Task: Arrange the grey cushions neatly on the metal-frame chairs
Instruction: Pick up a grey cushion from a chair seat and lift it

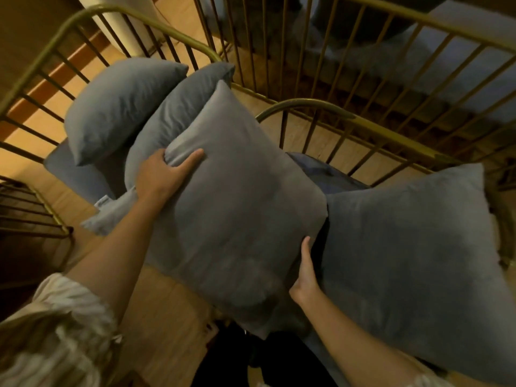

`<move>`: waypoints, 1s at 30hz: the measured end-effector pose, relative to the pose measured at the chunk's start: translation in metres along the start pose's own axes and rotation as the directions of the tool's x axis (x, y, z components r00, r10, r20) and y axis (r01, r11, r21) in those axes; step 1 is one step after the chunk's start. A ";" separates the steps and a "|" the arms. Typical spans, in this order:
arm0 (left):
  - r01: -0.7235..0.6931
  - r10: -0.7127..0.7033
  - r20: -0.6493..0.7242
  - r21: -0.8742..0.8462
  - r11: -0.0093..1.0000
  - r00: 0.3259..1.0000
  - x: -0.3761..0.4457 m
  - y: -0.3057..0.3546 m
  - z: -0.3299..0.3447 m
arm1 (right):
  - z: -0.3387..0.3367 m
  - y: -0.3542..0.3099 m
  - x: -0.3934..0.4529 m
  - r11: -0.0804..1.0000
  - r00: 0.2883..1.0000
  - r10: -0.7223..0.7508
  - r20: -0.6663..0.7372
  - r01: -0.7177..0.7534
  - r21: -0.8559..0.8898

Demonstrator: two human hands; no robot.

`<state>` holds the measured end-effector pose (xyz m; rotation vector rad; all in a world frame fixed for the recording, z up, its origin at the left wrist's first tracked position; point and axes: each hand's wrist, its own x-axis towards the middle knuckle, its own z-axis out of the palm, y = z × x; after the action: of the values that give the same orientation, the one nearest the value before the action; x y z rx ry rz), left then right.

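Grey cushion (234,219), gripped by both hands, hides the chair seat beneath.

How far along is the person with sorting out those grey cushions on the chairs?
Partway. Two cushions already lean against the left chair's metal back, and another cushion lies on the right chair. The left hand and right hand hold the middle cushion, not yet placed.
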<state>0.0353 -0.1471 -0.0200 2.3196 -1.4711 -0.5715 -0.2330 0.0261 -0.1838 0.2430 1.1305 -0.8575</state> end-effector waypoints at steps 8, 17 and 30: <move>0.078 -0.084 -0.006 -0.291 0.953 0.996 0.003 -0.033 -0.065 | 0.064 -0.069 -0.047 0.894 0.939 -0.341 0.042 0.338 -0.294; 0.129 -0.161 -0.020 -0.504 0.854 0.987 0.101 -0.051 -0.163 | 0.241 -0.128 -0.058 0.695 0.812 -0.527 0.251 0.582 -0.422; 0.182 -0.070 0.299 -0.367 0.912 0.952 0.304 -0.115 -0.201 | 0.436 -0.111 0.051 0.423 0.772 -0.585 0.247 0.551 -0.719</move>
<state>0.3417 -0.3639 0.0514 2.0839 -1.1796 -1.1590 -0.0026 -0.3223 -0.0098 -0.9207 1.5552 -0.8705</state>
